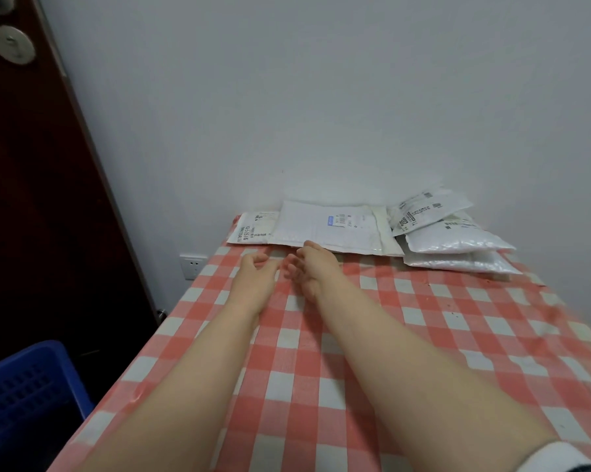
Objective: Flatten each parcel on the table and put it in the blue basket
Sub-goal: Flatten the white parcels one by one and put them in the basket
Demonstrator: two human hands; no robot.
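Both grips reach side by side over the red-and-white checked counter (406,335). The left grip (256,277) is loosely spread and holds nothing. The right grip (309,267) is also relaxed and bare, its fingertips at the near edge of the wide flat white padded parcel (335,226) by the wall. A small white labelled parcel (253,228) lies to its left and a stack of white bubble parcels (457,240) to its right. The label print is too blurred to read. The blue plastic basket (25,386) sits low at the left, beside a dark brown door (31,199).

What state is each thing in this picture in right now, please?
large parcel: lying flat by the wall.
small parcel: flat, partly under the large parcel.
parcel stack: puffy, piled at right.
blue basket: beside the table, no parcel visible inside.
left hand: open, holding nothing.
right hand: open, fingertips at the large parcel's near edge.
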